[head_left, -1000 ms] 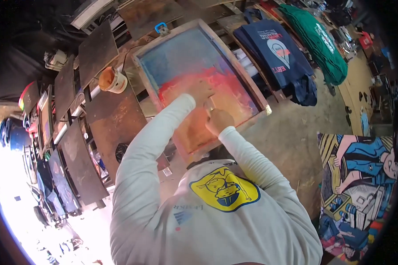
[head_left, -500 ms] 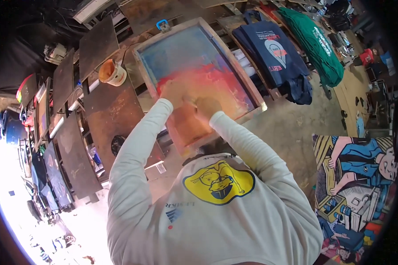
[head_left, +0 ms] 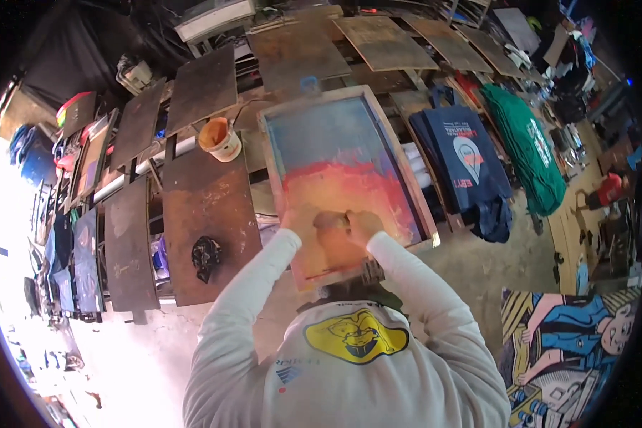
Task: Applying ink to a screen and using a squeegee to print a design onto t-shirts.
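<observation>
A wooden-framed printing screen [head_left: 401,146] lies before me, its mesh smeared blue at the far end, red across the middle and orange-brown near me. Over the orange-brown part my left hand [head_left: 303,220] and my right hand [head_left: 364,227] are close together. Between them is a brown squeegee [head_left: 331,220], its blade hidden. The fingers of my right hand curl round its right end. My left hand is at the other end, near the screen's left bar, its fingers blending into the mesh colour.
Left of the screen are an orange-stained bucket [head_left: 221,140] and a crumpled black bag [head_left: 206,258] on brown boards [head_left: 200,192]. On the right lie navy tote bags [head_left: 458,128] and a green cloth bundle [head_left: 528,153]. Someone in red [head_left: 610,189] is at far right.
Both hands have come toward me over the mesh, leaving more orange-brown beyond them. My view has shifted, so the screen appears lower and more boards show at the back.
</observation>
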{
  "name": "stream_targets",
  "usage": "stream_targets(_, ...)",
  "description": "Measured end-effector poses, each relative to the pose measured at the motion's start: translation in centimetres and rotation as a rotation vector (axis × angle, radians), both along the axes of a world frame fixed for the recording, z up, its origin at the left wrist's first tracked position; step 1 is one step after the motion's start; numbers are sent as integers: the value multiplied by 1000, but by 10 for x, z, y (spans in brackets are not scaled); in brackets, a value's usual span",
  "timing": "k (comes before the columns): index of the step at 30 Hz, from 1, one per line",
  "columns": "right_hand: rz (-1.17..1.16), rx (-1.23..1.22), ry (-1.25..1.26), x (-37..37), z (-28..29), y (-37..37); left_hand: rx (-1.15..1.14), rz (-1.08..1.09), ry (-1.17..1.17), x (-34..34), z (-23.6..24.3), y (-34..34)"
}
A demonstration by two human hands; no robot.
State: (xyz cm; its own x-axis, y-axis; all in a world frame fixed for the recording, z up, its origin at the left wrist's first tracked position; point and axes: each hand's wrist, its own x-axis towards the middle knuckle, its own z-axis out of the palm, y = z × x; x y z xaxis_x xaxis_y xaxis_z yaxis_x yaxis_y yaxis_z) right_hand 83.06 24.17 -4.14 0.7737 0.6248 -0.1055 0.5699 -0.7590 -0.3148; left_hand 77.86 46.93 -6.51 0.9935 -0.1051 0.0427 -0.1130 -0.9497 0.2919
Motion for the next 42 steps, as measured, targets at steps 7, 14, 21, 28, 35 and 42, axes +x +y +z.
stream_targets(7,52,13,33,-17,0,-19,-82,186,9,-54,13,-41)
stream_targets(14,114,89,92,13,-4,-21,-79,298,85,-45,16,-45)
stream_targets(21,159,110,96,96,-9,14,-103,292,54,41,25,-2)
stream_targets(28,227,-15,22,76,-4,6,-67,379,70,22,21,-23)
stream_targets(35,307,-69,131,10,11,-41,-144,404,61,-54,15,-73)
stream_targets(42,434,-20,169,33,31,-49,-89,444,10,-55,23,-83)
